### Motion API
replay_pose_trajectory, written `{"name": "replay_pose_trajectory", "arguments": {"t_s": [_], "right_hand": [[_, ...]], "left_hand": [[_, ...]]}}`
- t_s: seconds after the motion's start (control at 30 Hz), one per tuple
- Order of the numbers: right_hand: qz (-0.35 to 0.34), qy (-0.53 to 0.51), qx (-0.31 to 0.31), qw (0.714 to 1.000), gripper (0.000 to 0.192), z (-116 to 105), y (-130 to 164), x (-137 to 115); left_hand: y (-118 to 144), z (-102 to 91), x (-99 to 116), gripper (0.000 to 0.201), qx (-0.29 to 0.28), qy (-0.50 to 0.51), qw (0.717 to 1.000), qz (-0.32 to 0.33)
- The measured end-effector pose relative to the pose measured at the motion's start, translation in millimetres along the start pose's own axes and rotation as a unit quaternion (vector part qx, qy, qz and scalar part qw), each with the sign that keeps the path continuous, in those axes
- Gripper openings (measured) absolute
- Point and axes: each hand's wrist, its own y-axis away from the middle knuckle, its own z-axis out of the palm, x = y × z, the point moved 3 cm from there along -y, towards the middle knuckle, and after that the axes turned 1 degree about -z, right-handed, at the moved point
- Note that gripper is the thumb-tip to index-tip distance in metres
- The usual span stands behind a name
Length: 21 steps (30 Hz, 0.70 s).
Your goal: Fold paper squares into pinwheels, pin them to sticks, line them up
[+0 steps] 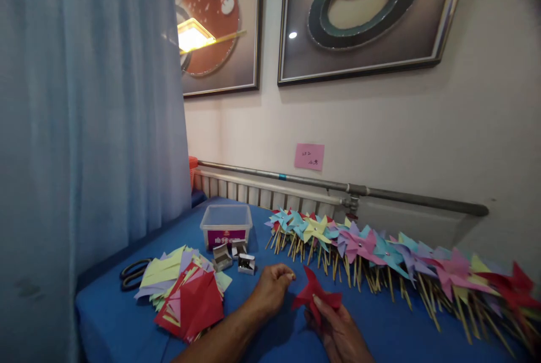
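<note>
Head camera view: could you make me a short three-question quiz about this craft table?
1. True or false: the right hand holds a red folded paper piece.
2. Which lies at the table's left edge beside the stack of paper squares? A) scissors B) a stapler C) a ruler
3. What lies in a long row along the far side of the blue table?

Key: 1 true. 2 A. 3 finished paper pinwheels on sticks. The left hand is pinched beside the red piece.

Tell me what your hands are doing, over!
Right hand grips folded red paper pinwheel. Left hand pinched shut beside it, contents unclear. Nothing between them.
</note>
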Motion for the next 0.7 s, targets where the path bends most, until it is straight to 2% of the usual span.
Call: {"name": "replay_pose_trajectory", "arguments": {"t_s": [0.17,0.3,0.5,0.7], "right_hand": [[-0.004,0.003,-0.003,1.0,0.035,-2.9,-6.7,4.9],[0.004,0.017,-0.014,1.0,0.041,1.4,-2.7,3.2],[0.006,0.026,-0.007,1.0,0.043,5.9,0.9,-0.3],[0.012,0.038,-0.014,0.999,0.042,10.1,5.1,-4.9]], "left_hand": [[1.7,3.3,-1.0,0.017,0.002,-0.02,1.0,-0.009],[4.0,5.8,-3.6,0.019,-0.002,-0.03,0.999,-0.036],[5.9,4.3,-5.4,0.021,0.024,-0.069,0.997,-0.014],[9.7,5.1,-5.5,0.021,0.017,-0.08,0.996,-0.037]]}}
